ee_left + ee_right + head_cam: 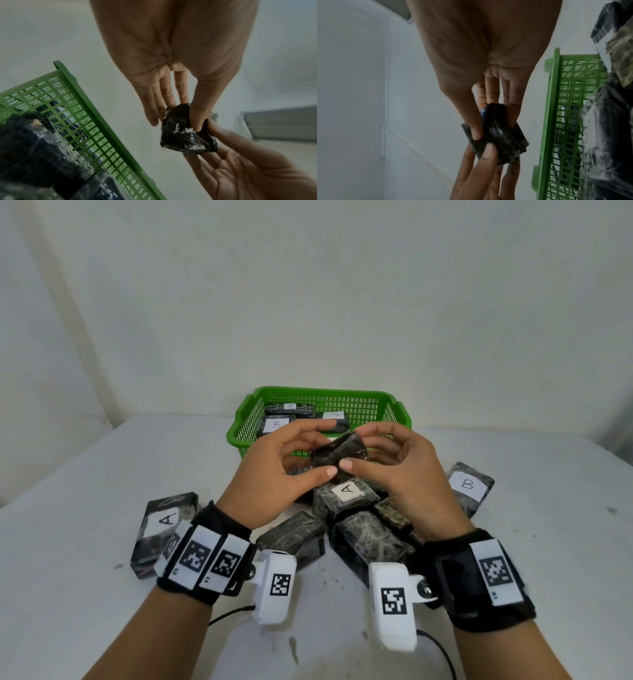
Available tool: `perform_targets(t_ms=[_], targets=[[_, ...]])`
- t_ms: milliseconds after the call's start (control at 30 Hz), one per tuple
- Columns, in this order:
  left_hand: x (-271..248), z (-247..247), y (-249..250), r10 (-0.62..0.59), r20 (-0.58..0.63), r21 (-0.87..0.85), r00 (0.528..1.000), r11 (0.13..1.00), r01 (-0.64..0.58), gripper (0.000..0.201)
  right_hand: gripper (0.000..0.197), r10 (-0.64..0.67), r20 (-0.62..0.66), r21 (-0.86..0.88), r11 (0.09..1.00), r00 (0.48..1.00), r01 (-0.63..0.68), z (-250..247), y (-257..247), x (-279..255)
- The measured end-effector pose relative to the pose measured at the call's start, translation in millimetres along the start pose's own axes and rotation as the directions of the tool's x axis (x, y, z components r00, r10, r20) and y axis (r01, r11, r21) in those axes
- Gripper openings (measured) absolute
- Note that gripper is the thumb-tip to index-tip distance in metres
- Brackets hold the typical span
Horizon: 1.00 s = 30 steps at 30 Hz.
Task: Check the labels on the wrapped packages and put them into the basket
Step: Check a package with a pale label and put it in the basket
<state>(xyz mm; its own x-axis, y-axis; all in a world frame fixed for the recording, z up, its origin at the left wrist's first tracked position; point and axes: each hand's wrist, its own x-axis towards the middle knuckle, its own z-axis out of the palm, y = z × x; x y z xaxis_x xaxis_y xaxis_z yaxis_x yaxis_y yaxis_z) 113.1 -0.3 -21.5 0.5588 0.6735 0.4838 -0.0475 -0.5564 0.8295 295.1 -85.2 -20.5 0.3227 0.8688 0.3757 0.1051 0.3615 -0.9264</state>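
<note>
A small dark wrapped package is held in the air above the pile, in front of the green basket. My left hand pinches its near left end with thumb and fingers; my right hand pinches its right side. No label shows on the package's visible faces. The left wrist view shows the package between both hands, and in the right wrist view the package is pinched the same way. The basket holds three labelled packages, one marked B.
Several wrapped packages lie on the white table under my hands: one marked A in the middle, another A at left, one B at right. A white wall stands behind the basket. Cables trail near the table's front edge.
</note>
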Motion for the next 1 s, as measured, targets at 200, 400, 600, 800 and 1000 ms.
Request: perform_targets(t_ms=[200,400,600,800,1000], targets=[[2.4,0.1,-10.6,0.003,-0.015,0.030,1.000,1.000,-0.003,0.046,0.022,-0.062,-0.032,0.022,0.998,0.998,0.063,1.8,-1.3,-0.9],[1.5,6.9,-8.3,-0.002,-0.049,-0.044,0.999,0.999,0.000,0.041,0.032,0.271,0.105,0.125,0.951,0.957,-0.283,12.1,-0.1,-1.6],[0.8,9.3,-4.8,0.064,-0.050,0.060,0.997,0.996,-0.061,0.045,0.026,0.245,0.092,0.166,0.952,0.965,-0.257,15.4,1.3,-0.5],[0.0,10.3,-2.9,0.102,-0.072,0.134,0.992,0.987,-0.092,0.038,0.041,0.267,0.127,0.163,0.944,0.955,-0.286,10.2,2.0,-0.9],[0.8,10.5,-1.0,0.151,-0.104,0.162,0.983,0.978,-0.133,0.041,0.028,0.256,0.097,0.194,0.943,0.962,-0.270,8.9,4.7,1.5]])
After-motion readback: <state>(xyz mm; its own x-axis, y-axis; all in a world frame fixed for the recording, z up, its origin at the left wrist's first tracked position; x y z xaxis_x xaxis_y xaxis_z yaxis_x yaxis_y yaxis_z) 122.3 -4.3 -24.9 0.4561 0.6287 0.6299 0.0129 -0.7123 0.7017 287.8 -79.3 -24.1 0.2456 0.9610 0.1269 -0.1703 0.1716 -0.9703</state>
